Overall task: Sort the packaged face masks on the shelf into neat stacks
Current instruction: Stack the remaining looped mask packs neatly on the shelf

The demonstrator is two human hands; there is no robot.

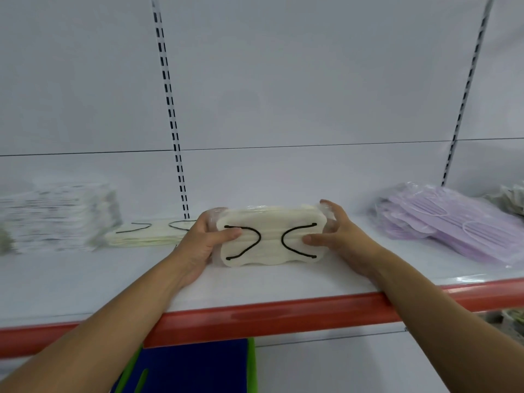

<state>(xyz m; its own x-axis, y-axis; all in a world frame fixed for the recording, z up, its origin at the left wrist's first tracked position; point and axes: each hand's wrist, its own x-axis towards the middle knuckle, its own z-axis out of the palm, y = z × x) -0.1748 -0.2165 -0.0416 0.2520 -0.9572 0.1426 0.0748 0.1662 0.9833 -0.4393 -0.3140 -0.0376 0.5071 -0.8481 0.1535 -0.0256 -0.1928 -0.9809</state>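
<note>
You have the cream mask pack (270, 241) clamped from both ends, near the middle of the white shelf (255, 282). It stands on its long wavy edge with the flat face turned toward you. Your left hand (198, 243) wraps its fingers round the left end, with the thumb laid across the front. Your right hand (341, 239) pinches the right end, thumb on the face and fingers spread over the crinkled clear wrap. The masks inside look soft and layered, with two thin black ear loops curving toward each other (like facing brackets).

Just behind your left hand, another cream pack (147, 236) lies flat, its black loops on top. Farther left sits a tall, blurred stack of whitish packs (56, 217). Well to the right, glossy lilac packs (453, 226) lie slumped and fanned in shiny film. A smooth red strip (283, 313) edges the shelf front; a slotted metal upright (170, 109) rises behind.
</note>
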